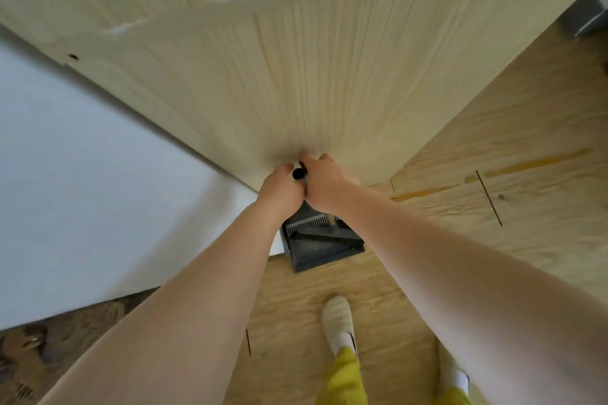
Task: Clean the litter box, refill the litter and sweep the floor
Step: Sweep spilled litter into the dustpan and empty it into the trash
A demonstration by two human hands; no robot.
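Note:
A dark grey dustpan [324, 245] with a comb edge stands upright on the wooden floor, and a dark broom head rests in it. Two black handle tops [298, 173] rise toward me between my hands. My left hand [279, 189] and my right hand [324, 186] are both wrapped around these handles, side by side and touching, close to a pale wooden door. The shafts below my hands are hidden by my wrists. No litter box shows in view.
A pale wood-grain door [279, 76] fills the upper view, right behind the dustpan. A white wall [82, 191] stands at the left. Wooden floor [493, 191] stretches right. A patterned rug [49, 345] lies lower left. My feet in cream slippers [339, 322] stand just behind.

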